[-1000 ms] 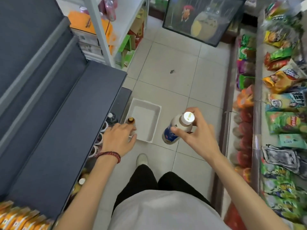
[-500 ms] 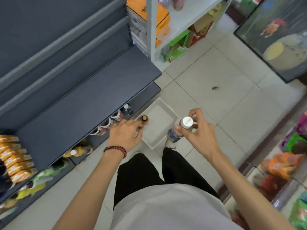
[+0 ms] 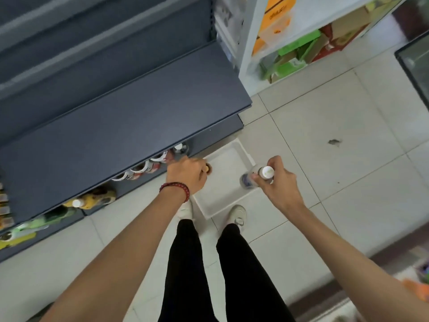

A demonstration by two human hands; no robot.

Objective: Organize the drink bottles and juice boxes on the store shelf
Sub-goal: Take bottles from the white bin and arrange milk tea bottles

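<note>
Left hand [image 3: 185, 175]: arm extended forward and down, back of hand up, fingers curled round a small bottle [image 3: 207, 168]. Only its brownish round cap shows past the knuckles. The hand sits at the near edge of the bottom shelf, at the tray's left corner. Red-and-black beaded bracelet [image 3: 176, 188] on the wrist.

Right hand [image 3: 278, 184]: arm extended from the right, fingers [image 3: 272, 161] pinching the neck of a white-capped bottle [image 3: 268, 172]. The bottle hangs upright over the tray's right edge. Its body is clear plastic with a blue label, blurred.

Tray [image 3: 246, 152]: white, rectangular, shallow, smooth walls, on the floor [image 3: 325, 112] just right of the shelf base.

Shelf [image 3: 116, 126]: dark grey, flat matte boards. The upper board overhangs and hides most of the bottom level. A row of bottles [image 3: 148, 167] peeks out below it, left of the left hand. A yellow bottle [image 3: 90, 199] stands further left.

Floor: pale glossy tiles, one dark speck [image 3: 334, 142]. White shoes [image 3: 236, 213] stand at the tray's near edge. A white rack [image 3: 250, 43] of cartons stands at the far right.
</note>
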